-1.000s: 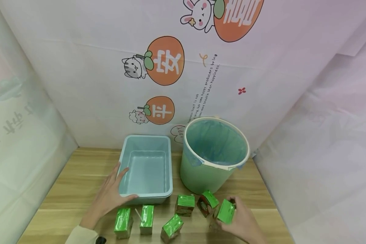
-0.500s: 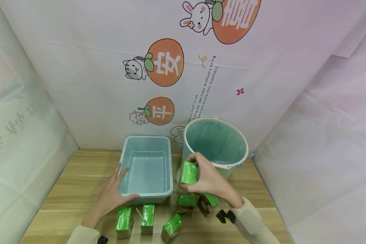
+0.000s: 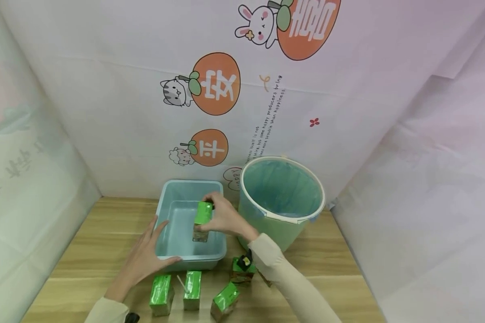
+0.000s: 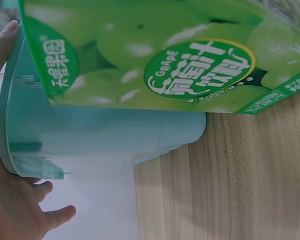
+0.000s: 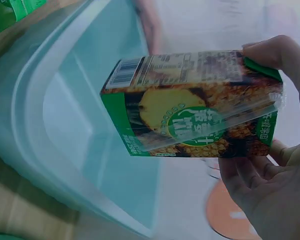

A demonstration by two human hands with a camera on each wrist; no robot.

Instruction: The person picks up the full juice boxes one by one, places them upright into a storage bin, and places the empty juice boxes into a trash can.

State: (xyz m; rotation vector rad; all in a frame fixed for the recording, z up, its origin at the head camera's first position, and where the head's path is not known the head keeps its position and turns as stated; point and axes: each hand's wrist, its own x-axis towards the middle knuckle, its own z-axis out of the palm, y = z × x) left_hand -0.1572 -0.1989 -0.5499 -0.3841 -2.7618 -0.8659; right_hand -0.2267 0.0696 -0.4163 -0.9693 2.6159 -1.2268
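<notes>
My right hand (image 3: 226,217) grips a juice box (image 3: 203,214) above the light-blue plastic bin (image 3: 175,229). In the right wrist view this juice box (image 5: 195,112) shows pineapple pictures and a wrapped straw along its side; thumb and fingers hold one end. Spread over the bin's left and front rim, my left hand (image 3: 144,255) touches it with fairly straight fingers. A grape juice box (image 4: 150,60) stands close in the left wrist view. Other green-topped juice boxes stand before the bin: one at left (image 3: 161,294), one with a straw (image 3: 191,289), and one turned askew (image 3: 225,300).
Right of the blue bin stands a green bucket (image 3: 262,229) with a liner. My right sleeve (image 3: 295,282) partly hides a juice box (image 3: 241,276) in front of it. Printed cloth walls (image 3: 117,121) close off the back and sides of the wooden table (image 3: 77,264).
My right hand has carried the pineapple juice box from the right of the table, past the bucket's front, to over the blue bin. My left hand has stayed at the bin's rim.
</notes>
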